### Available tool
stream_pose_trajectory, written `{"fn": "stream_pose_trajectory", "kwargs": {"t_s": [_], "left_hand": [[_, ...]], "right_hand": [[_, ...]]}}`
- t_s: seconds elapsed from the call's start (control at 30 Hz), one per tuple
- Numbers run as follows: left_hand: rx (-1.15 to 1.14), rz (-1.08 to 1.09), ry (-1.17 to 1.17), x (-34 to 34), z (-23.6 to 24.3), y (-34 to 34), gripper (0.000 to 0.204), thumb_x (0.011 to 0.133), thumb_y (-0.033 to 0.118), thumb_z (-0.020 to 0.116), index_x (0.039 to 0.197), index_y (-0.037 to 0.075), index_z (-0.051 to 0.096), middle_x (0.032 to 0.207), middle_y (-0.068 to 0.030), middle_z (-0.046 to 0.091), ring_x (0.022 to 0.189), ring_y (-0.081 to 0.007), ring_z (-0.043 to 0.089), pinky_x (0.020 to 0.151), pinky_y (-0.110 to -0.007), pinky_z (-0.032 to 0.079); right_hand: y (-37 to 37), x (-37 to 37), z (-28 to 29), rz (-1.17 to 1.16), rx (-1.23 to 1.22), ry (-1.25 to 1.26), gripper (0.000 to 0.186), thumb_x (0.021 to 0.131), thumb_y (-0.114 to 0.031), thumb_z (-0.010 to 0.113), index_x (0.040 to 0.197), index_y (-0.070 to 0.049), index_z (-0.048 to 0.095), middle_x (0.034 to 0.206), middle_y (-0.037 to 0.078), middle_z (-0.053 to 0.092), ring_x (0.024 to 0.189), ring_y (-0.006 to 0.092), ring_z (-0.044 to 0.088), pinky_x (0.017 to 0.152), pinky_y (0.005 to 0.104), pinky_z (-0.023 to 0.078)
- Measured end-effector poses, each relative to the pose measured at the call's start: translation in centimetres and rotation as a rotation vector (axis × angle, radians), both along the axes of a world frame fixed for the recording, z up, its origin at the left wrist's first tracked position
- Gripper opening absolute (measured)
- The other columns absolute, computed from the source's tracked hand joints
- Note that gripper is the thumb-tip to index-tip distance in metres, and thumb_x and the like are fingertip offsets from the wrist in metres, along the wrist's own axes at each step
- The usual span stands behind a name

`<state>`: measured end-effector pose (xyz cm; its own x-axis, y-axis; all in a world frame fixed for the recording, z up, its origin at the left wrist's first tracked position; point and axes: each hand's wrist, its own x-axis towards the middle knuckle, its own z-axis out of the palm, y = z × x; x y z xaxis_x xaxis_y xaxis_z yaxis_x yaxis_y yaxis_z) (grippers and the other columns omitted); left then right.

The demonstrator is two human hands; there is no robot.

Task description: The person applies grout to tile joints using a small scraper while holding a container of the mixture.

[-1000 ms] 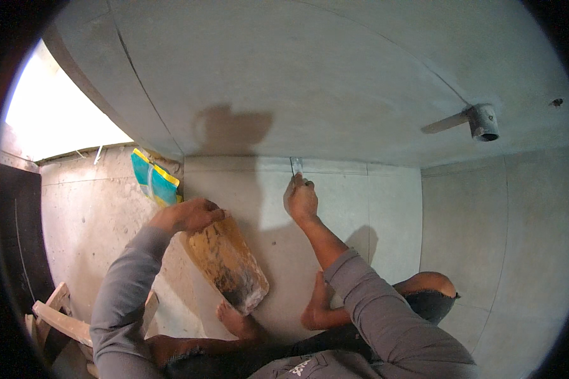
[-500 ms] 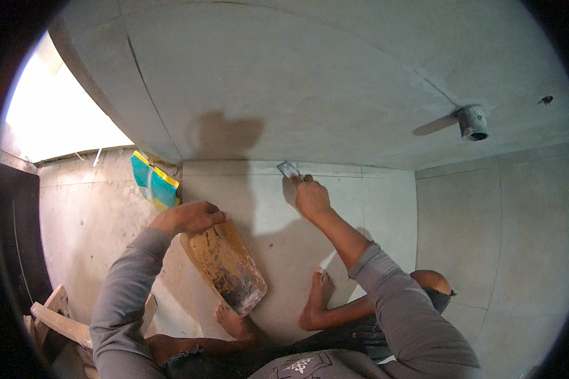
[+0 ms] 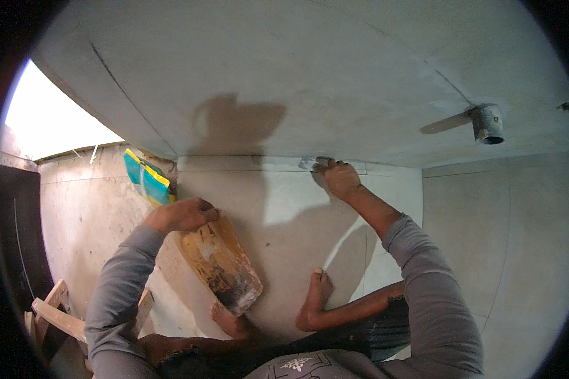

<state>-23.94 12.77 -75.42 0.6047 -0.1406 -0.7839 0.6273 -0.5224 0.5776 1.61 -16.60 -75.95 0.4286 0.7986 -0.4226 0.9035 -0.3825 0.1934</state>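
Note:
My left hand (image 3: 186, 215) grips the upper rim of a worn orange-brown plastic tray (image 3: 218, 256), smeared with pale and dark residue. The tray hangs tilted over the floor, its lower end by my left foot. In my right hand (image 3: 342, 179) is a small putty knife, fingers closed round its handle. The putty knife's blade (image 3: 306, 163) lies at the seam where the floor tiles meet the grey wall (image 3: 335, 82). Whether its edge touches the wall or the floor strip, I cannot tell.
A teal and yellow bag (image 3: 146, 177) leans beyond my left hand. From the wall at right juts a short grey pipe (image 3: 488, 124). Wooden pieces (image 3: 60, 319) stand at lower left, near a dark panel (image 3: 25, 234). My bare feet rest on the tiled floor (image 3: 284, 252).
My right hand has moved to the right along the wall's foot with the putty knife, whose blade now lies flatter. The left hand and tray have barely shifted.

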Motion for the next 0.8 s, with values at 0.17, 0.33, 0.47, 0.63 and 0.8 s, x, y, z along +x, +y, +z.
{"fn": "stream_pose_trajectory", "kwargs": {"t_s": [0.17, 0.33, 0.47, 0.63, 0.8], "left_hand": [[-0.026, -0.068, 0.033, 1.2, 0.5, -0.2, 0.057, 0.092, 0.051, 0.050, 0.118, 0.002, 0.059, 0.082, -0.0097, 0.061, 0.067, -0.0171, 0.058, 0.051, -0.031, 0.049], [-0.026, 0.014, -0.027, 0.3, -1.4, 0.1, 0.056, 0.092, 0.051, 0.050, 0.120, 0.004, 0.057, 0.078, -0.0089, 0.059, 0.062, -0.0176, 0.058, 0.052, -0.032, 0.050], [-0.033, 0.002, 0.037, 0.5, -1.5, 0.1, 0.059, 0.091, 0.053, 0.047, 0.115, 0.000, 0.060, 0.076, -0.0134, 0.061, 0.065, -0.0210, 0.062, 0.058, -0.035, 0.051], [-0.060, -0.017, -0.065, 0.4, 0.5, 0.3, 0.059, 0.092, 0.052, 0.046, 0.118, 0.001, 0.059, 0.081, -0.0115, 0.064, 0.063, -0.0185, 0.059, 0.055, -0.033, 0.051], [-0.046, -0.018, -0.075, -1.8, 1.2, 1.6, 0.060, 0.092, 0.053, 0.046, 0.116, 0.001, 0.061, 0.078, -0.0109, 0.063, 0.060, -0.0193, 0.057, 0.054, -0.033, 0.048]], "right_hand": [[-2.8, 2.9, 0.4, -0.092, -0.155, -0.043, 0.025, 0.086, -0.017, 0.054, 0.109, -0.010, 0.063, 0.113, 0.013, 0.063, 0.102, 0.0302, 0.063, 0.080, 0.0428, 0.054], [-7.1, 6.9, 2.6, -0.190, -0.260, -0.036, 0.026, 0.087, -0.021, 0.055, 0.110, -0.016, 0.065, 0.105, 0.011, 0.067, 0.100, 0.0302, 0.064, 0.083, 0.0436, 0.052], [-6.1, 3.0, 3.1, -0.362, 0.043, 0.242, 0.031, 0.087, -0.026, 0.057, 0.116, -0.017, 0.064, 0.104, 0.016, 0.067, 0.096, 0.0338, 0.064, 0.084, 0.0438, 0.050], [2.2, -7.6, 0.0, -0.484, 0.469, 0.435, 0.032, 0.087, -0.025, 0.057, 0.115, -0.013, 0.065, 0.105, 0.018, 0.066, 0.096, 0.0367, 0.063, 0.083, 0.0453, 0.049], [10.0, -14.6, -4.1, -0.569, 0.611, 0.303, 0.034, 0.085, -0.018, 0.057, 0.115, -0.005, 0.061, 0.096, 0.018, 0.064, 0.086, 0.0370, 0.062, 0.077, 0.0482, 0.050]]}}
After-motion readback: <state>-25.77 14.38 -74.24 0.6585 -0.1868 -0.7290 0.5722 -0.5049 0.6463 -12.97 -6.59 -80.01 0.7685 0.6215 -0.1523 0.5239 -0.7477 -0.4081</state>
